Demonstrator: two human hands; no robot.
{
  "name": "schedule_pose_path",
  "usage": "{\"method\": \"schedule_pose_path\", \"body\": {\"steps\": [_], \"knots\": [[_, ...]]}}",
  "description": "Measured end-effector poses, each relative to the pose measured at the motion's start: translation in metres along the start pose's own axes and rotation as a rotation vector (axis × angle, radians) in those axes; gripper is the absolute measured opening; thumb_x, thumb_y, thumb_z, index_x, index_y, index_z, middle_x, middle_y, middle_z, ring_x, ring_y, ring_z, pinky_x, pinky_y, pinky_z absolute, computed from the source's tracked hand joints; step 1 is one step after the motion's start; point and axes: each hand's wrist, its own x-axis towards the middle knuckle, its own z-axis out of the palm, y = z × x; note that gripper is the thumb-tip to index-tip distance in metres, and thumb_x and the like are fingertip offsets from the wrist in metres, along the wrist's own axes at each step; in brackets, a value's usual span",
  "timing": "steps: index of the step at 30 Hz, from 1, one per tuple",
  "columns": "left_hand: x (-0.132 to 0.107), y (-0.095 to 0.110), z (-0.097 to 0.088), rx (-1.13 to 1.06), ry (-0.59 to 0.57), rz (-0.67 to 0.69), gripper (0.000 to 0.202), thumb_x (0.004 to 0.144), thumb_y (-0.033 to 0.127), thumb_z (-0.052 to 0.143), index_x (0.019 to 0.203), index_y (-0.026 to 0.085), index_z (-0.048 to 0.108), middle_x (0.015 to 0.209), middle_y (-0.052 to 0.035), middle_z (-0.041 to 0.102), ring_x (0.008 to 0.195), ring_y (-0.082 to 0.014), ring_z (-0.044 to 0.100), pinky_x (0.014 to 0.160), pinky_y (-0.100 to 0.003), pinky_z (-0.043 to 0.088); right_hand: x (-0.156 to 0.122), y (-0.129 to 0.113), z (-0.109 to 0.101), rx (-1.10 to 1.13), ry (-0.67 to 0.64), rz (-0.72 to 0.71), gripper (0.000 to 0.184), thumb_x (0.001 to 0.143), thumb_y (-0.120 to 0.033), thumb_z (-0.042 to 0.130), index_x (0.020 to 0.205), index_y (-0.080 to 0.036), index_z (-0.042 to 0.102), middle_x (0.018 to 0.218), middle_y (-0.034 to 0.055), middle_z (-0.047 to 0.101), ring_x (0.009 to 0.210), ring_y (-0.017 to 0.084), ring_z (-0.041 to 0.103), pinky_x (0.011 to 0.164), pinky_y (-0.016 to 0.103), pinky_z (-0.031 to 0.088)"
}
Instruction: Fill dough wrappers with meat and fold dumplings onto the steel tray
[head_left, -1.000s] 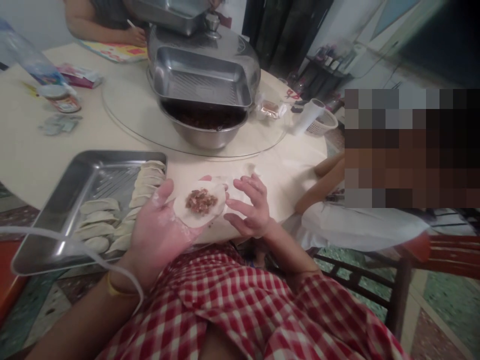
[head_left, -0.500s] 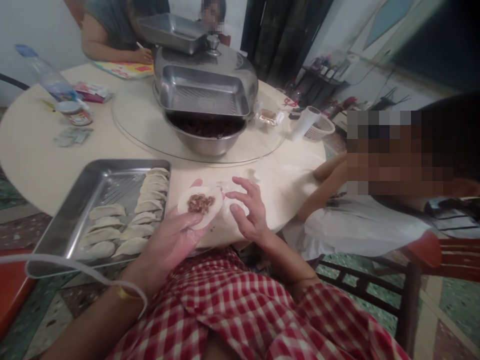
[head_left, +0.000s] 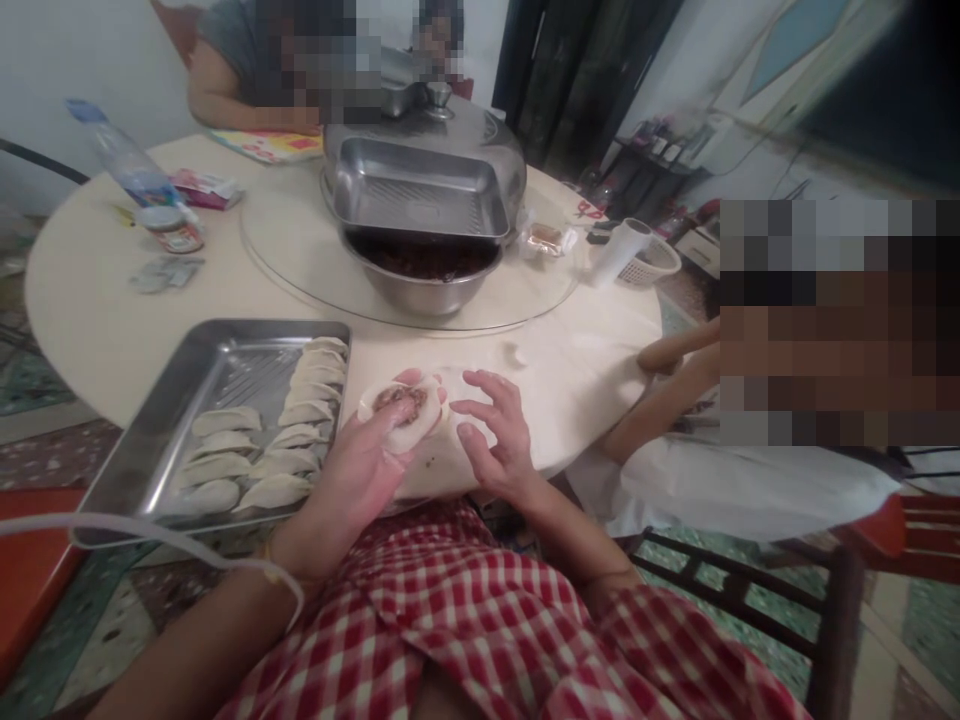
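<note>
My left hand [head_left: 360,475] cups a round dumpling wrapper [head_left: 401,415] with brown meat filling in its middle; the fingers curl up around it. My right hand [head_left: 495,435] hovers just right of the wrapper, fingers spread and holding nothing, above a stack of white wrappers [head_left: 457,385] on the table edge. A steel tray [head_left: 161,420] to the left holds several folded dumplings [head_left: 289,440] in rows.
A steel bowl of dark filling [head_left: 424,265] sits on the glass turntable [head_left: 289,255], with an upturned steel tray [head_left: 420,190] over it. A bottle and small jar [head_left: 172,230] stand far left. Another person's arm [head_left: 664,385] rests on the table's right edge; others sit at the far side.
My left hand has closed its fingers more around the filled wrapper and moved forward over the table edge. My right hand stays beside it, fingers spread. The view has shifted a little.
</note>
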Motion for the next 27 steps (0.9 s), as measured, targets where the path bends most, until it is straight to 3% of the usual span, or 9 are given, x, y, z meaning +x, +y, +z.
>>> {"method": "schedule_pose_path", "body": {"steps": [4,8,13,17,22,27], "knots": [[0.000,0.001,0.001,-0.003,0.006,-0.043,0.038,0.081,0.005,0.059,0.117,0.017,0.063,0.087,-0.0020,0.075,0.090,-0.0156,0.072,0.093,-0.028,0.055,-0.002,0.001,0.001,0.020,0.001,0.035,0.022,0.090,-0.025,0.050,0.107,-0.023,0.064,0.125,0.0104,0.062,0.120,0.024,0.056,0.104,0.050,0.043],[-0.001,0.005,0.005,-0.035,0.016,-0.094,0.043,0.091,0.015,0.052,0.134,0.016,0.051,0.099,-0.0070,0.075,0.090,-0.0170,0.072,0.085,-0.029,0.057,-0.001,-0.002,0.002,0.008,0.012,0.048,0.022,0.090,-0.024,0.050,0.108,-0.023,0.063,0.124,0.0109,0.063,0.118,0.023,0.057,0.103,0.048,0.045],[-0.001,0.014,0.014,-0.181,0.067,-0.176,0.038,0.099,0.017,0.037,0.132,0.011,0.053,0.090,-0.0062,0.076,0.085,-0.0156,0.073,0.081,-0.025,0.057,-0.009,0.002,0.008,-0.090,0.096,-0.070,0.027,0.086,-0.021,0.055,0.112,-0.023,0.061,0.125,0.0117,0.062,0.117,0.024,0.057,0.100,0.049,0.047],[-0.001,0.017,0.015,-0.193,0.060,-0.172,0.041,0.098,0.013,0.035,0.136,0.012,0.052,0.090,-0.0044,0.076,0.086,-0.0146,0.072,0.088,-0.025,0.054,-0.025,0.011,0.017,-0.198,0.056,-0.139,0.027,0.083,-0.022,0.060,0.108,-0.030,0.066,0.126,0.0076,0.063,0.120,0.026,0.055,0.102,0.051,0.046],[0.000,0.015,0.009,-0.145,0.001,-0.237,0.043,0.101,0.027,0.034,0.139,0.011,0.047,0.094,-0.0055,0.076,0.086,-0.0149,0.071,0.079,-0.024,0.055,-0.033,0.013,0.026,-0.230,0.039,-0.241,0.027,0.083,-0.027,0.062,0.105,-0.040,0.068,0.121,0.0007,0.067,0.118,0.023,0.055,0.108,0.049,0.042],[-0.002,0.016,0.008,-0.145,-0.015,-0.254,0.037,0.101,0.024,0.034,0.129,0.011,0.055,0.093,-0.0058,0.076,0.086,-0.0148,0.071,0.082,-0.025,0.054,-0.022,0.010,0.016,-0.204,0.056,-0.303,0.028,0.082,-0.026,0.063,0.106,-0.040,0.067,0.123,-0.0009,0.065,0.122,0.022,0.051,0.109,0.046,0.039]]}}
